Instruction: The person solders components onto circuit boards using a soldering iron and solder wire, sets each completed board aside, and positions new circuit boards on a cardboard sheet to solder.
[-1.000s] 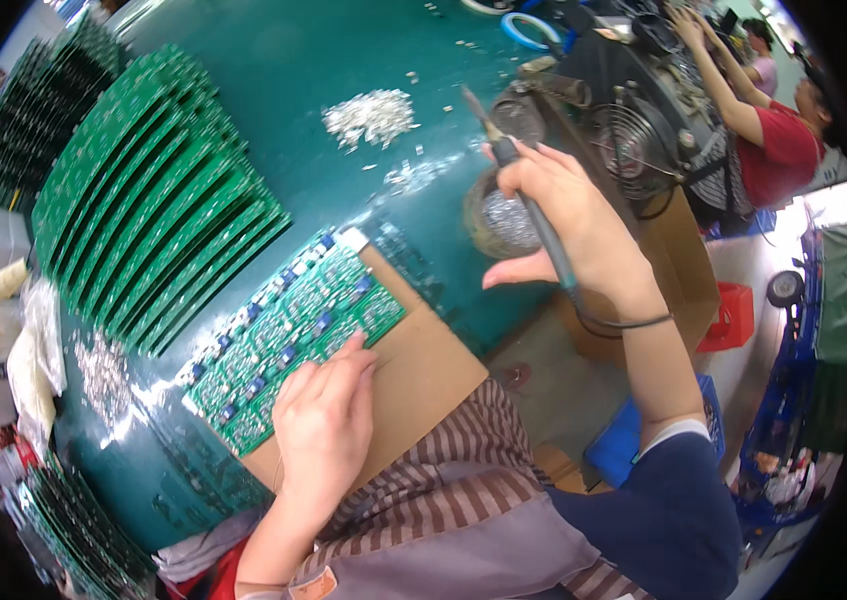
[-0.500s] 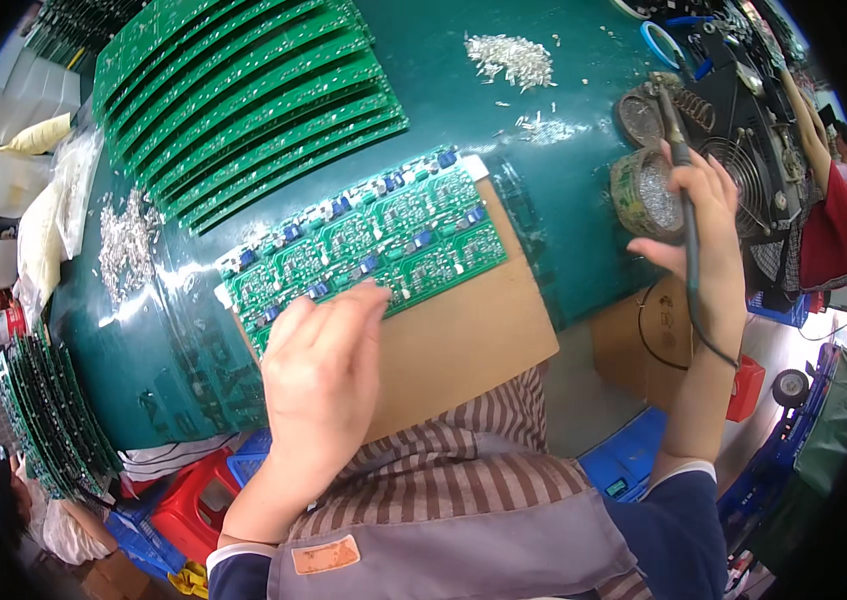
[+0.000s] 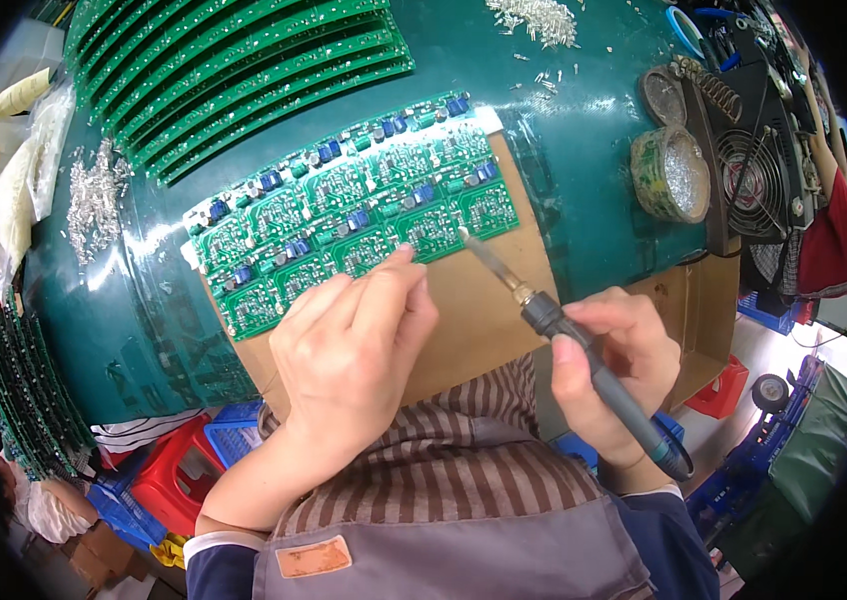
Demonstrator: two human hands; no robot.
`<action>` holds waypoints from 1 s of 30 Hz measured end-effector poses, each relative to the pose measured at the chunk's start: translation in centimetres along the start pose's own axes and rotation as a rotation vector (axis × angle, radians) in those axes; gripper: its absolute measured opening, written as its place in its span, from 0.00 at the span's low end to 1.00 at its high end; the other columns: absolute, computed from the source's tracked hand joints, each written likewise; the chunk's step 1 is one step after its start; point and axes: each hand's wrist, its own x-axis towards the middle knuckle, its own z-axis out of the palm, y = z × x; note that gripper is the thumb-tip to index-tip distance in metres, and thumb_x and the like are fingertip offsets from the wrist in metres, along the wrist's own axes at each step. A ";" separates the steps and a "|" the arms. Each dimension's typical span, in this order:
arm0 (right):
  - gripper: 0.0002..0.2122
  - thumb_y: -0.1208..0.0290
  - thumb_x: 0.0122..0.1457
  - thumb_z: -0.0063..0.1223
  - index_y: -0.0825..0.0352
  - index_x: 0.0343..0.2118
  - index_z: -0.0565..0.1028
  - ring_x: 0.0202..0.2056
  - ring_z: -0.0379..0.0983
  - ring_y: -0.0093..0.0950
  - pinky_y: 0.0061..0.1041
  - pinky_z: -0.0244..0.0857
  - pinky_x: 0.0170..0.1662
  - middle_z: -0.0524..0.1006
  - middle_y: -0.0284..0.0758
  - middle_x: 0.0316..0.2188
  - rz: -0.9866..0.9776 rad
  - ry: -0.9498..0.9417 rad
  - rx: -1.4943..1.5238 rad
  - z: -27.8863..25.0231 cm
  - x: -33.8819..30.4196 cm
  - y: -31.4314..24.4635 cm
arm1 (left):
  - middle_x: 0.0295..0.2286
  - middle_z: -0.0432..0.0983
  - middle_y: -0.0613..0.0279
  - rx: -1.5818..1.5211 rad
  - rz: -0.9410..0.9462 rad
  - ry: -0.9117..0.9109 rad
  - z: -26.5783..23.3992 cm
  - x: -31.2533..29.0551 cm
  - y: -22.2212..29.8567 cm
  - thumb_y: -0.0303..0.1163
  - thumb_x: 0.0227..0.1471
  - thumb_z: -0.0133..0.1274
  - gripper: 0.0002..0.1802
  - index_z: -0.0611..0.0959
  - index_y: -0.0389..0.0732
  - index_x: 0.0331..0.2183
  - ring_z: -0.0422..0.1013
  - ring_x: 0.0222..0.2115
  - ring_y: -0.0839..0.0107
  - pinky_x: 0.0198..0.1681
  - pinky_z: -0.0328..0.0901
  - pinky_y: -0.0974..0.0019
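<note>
A green circuit board panel (image 3: 309, 215), crowded with small parts and blue components, lies on a brown board (image 3: 489, 285). My right hand (image 3: 624, 350) grips a soldering iron (image 3: 584, 345) by its dark handle. The iron's tip points left and touches or hovers just over the panel's near edge, at a small pale part; which of the two I cannot tell. My left hand (image 3: 354, 335) is closed at the same edge, index fingertip against or just above the panel, thumb tucked by it. Whatever sits between those fingers is hidden.
A row of green circuit boards (image 3: 244, 75) stands at the back left. Small pale parts lie in piles, one at the left (image 3: 96, 205) and one at the back (image 3: 541, 20). At the right are a round tin (image 3: 672, 175), an iron stand (image 3: 709, 88) and a fan (image 3: 747, 175).
My right hand has brought the soldering iron from the stand and tin at the right down to the panel's near edge. My left hand has shifted slightly right along that edge.
</note>
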 end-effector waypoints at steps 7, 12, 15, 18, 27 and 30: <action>0.10 0.81 0.46 0.63 0.75 0.33 0.75 0.23 0.74 0.25 0.20 0.66 0.26 0.78 0.40 0.24 -0.144 -0.109 0.055 0.0 0.4 1.2 | 0.25 0.80 0.65 0.003 -0.003 0.048 0.6 0.3 -0.6 0.21 0.38 0.63 0.10 0.82 0.40 0.28 0.70 0.19 0.70 0.22 0.65 0.69; 0.11 0.80 0.47 0.63 0.75 0.34 0.76 0.23 0.74 0.24 0.20 0.66 0.26 0.79 0.40 0.24 -0.091 -0.129 0.084 0.0 0.6 1.4 | 0.28 0.83 0.63 -0.033 -0.017 0.026 0.3 0.5 -0.4 0.18 0.37 0.64 0.11 0.84 0.40 0.28 0.71 0.19 0.72 0.24 0.66 0.71; 0.11 0.80 0.47 0.64 0.76 0.33 0.76 0.23 0.74 0.24 0.19 0.66 0.26 0.79 0.40 0.24 -0.104 -0.133 0.099 0.0 0.7 1.8 | 0.30 0.83 0.64 -0.042 -0.025 -0.003 0.2 0.4 -0.6 0.22 0.39 0.64 0.10 0.83 0.41 0.28 0.71 0.20 0.71 0.23 0.66 0.71; 0.11 0.80 0.46 0.64 0.75 0.33 0.76 0.22 0.73 0.24 0.19 0.65 0.26 0.79 0.39 0.24 -0.095 -0.139 0.086 -0.1 0.8 1.5 | 0.30 0.83 0.64 -0.023 0.000 -0.019 0.0 0.5 -0.4 0.23 0.39 0.64 0.10 0.83 0.41 0.29 0.72 0.20 0.70 0.23 0.67 0.70; 0.11 0.81 0.43 0.63 0.74 0.31 0.77 0.21 0.73 0.27 0.21 0.65 0.24 0.78 0.38 0.21 -0.187 -0.163 0.021 -0.2 1.2 0.3 | 0.30 0.81 0.60 -0.042 -0.068 -0.060 -0.1 0.7 0.2 0.19 0.40 0.63 0.10 0.85 0.39 0.31 0.77 0.27 0.64 0.32 0.71 0.66; 0.10 0.82 0.44 0.62 0.76 0.32 0.76 0.22 0.73 0.27 0.22 0.66 0.25 0.78 0.40 0.22 -0.154 -0.113 0.071 -0.6 1.0 1.0 | 0.32 0.81 0.59 -0.021 -0.052 -0.087 -0.3 0.6 0.1 0.19 0.43 0.62 0.09 0.85 0.38 0.31 0.76 0.27 0.65 0.31 0.70 0.66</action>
